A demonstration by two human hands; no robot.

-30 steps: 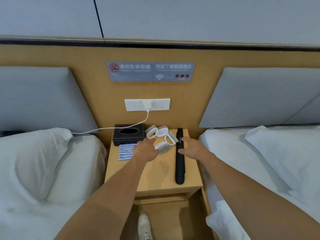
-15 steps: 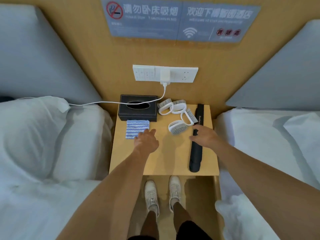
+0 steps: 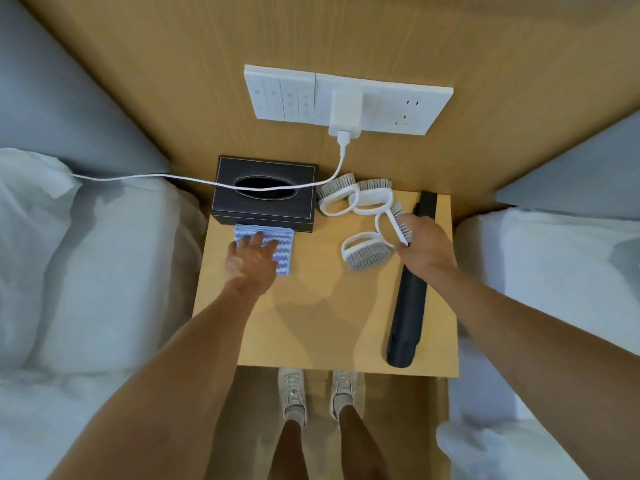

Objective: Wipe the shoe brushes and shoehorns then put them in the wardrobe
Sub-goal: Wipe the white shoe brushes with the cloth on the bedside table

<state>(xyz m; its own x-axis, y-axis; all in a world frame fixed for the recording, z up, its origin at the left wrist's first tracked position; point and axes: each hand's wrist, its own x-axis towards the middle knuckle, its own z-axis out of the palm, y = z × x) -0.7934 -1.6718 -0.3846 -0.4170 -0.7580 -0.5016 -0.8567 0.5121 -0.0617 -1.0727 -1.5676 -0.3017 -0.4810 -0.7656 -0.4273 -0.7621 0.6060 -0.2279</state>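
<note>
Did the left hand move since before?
Yes. The left hand went forward and left onto the blue-and-white striped cloth, nearer the black rectangular tissue box; before, it was short of the cloth.

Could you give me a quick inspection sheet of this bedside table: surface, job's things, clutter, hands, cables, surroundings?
Surface: wooden nightstand, between two beds.
Job's things: four white shoe brushes clustered at the back; black shoehorn along the right edge; blue-striped cloth before the tissue box.
Clutter: black tissue box.
Hands: left hand flat on the cloth, fingers straight; right hand pinching one brush.
Cables: white charger cable runs from the wall socket panel over the tissue box to the left bed.
Surroundings: white bedding both sides, wooden wall panel, person's white shoes below.
</note>
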